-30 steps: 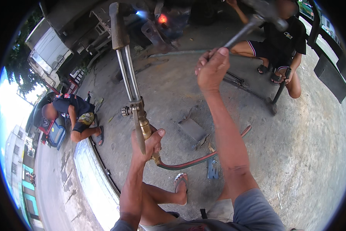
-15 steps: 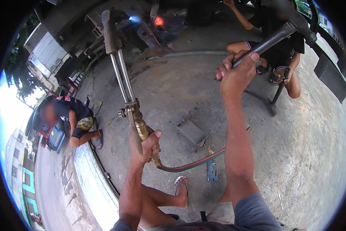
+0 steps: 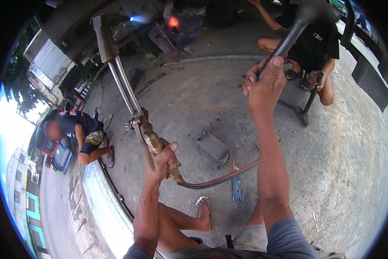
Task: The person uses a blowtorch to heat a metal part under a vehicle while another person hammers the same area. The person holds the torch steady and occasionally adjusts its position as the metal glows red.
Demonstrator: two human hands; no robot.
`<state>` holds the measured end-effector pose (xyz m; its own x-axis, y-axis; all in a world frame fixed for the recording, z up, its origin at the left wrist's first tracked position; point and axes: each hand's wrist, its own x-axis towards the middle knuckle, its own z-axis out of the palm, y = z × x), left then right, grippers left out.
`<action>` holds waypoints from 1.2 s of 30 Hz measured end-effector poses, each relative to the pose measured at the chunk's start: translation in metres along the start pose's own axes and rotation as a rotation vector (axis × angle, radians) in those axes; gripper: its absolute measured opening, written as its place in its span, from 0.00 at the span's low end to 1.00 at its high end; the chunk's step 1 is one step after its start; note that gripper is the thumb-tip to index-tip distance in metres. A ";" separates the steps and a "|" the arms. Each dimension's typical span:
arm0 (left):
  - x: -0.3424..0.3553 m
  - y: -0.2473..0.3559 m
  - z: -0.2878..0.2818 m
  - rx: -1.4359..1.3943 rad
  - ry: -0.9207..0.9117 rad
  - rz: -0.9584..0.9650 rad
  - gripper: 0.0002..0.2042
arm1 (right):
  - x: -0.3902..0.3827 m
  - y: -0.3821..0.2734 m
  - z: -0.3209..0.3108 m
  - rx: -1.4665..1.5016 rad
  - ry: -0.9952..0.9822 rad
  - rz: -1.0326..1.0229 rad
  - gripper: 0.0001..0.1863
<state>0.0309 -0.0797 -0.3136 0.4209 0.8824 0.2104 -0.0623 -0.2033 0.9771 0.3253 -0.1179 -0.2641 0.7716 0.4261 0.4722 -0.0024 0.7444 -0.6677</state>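
My left hand (image 3: 163,162) is closed around the brass grip of a cutting torch (image 3: 125,86), tilted up and to the left. From its tip burns a small blue flame (image 3: 138,19), pointing right. Apart from the flame, a spot of metal (image 3: 173,21) glows orange-red at the dark vehicle underside. My right hand (image 3: 265,84) grips a hammer (image 3: 287,41) by its handle, head raised at the upper right and blurred. A red and green twin hose (image 3: 220,182) runs from the torch's base to the right, passing behind my right forearm.
At the right a crouching person (image 3: 315,47) holds a long-handled hammer (image 3: 308,99), its head on the ground. Another person (image 3: 86,129) crouches at the left. A metal plate (image 3: 214,146) and a blue-grey piece (image 3: 238,190) lie on the concrete floor. A bent metal bracket (image 3: 164,39) stands near the glow.
The torch and its flame have shifted left, farther from the glowing spot. My right hand has swung the hammer more upright, its head moving up and left.
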 end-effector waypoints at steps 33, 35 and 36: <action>0.000 0.006 0.017 -0.028 0.005 -0.004 0.14 | -0.017 -0.009 -0.003 -0.286 -0.129 0.062 0.28; -0.004 0.005 0.013 0.003 -0.002 -0.004 0.14 | -0.008 -0.023 0.005 -0.054 -0.015 -0.134 0.28; -0.004 0.005 0.012 0.011 0.003 -0.005 0.14 | -0.002 -0.024 0.008 0.061 0.043 -0.233 0.28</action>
<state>0.0394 -0.0895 -0.3097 0.4186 0.8845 0.2057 -0.0499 -0.2037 0.9778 0.3181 -0.1327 -0.2442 0.7824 0.2173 0.5837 0.1418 0.8503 -0.5067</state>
